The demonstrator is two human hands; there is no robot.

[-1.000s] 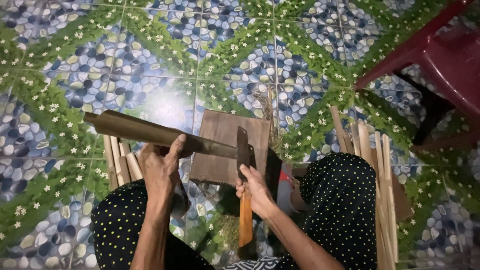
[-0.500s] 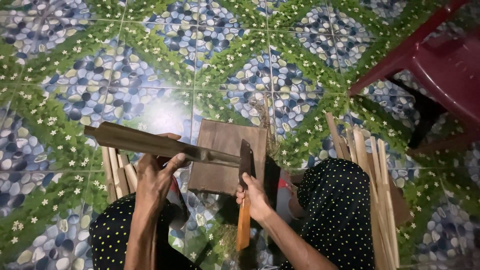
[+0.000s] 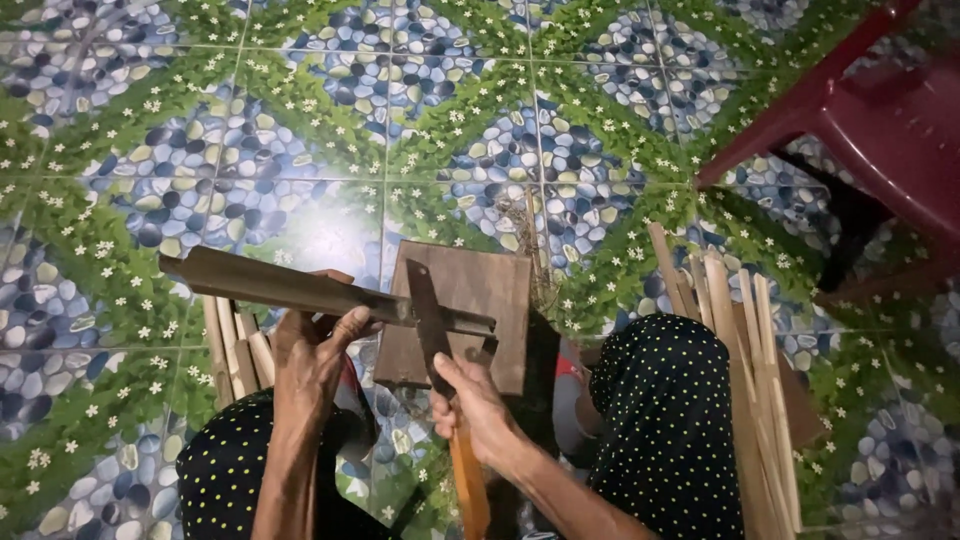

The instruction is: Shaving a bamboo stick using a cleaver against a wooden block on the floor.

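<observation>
While the left hand (image 3: 310, 350) grips a strip (image 3: 300, 290), the right hand (image 3: 475, 405) clasps a knife (image 3: 432, 330); its handle runs off-frame, blade tip hidden behind the strip.

Looks like a home floor used as a craft spot, not a real workshop: glossy ceramic floor tiles (image 3: 420, 120) printed with pebbles and flowers, red plastic chair (image 3: 880, 130) at the side. Person sits on the floor, wooden board (image 3: 480, 300) as work block, split bamboo strips (image 3: 750, 350) piled loose on both sides, no bench, no fixtures
</observation>
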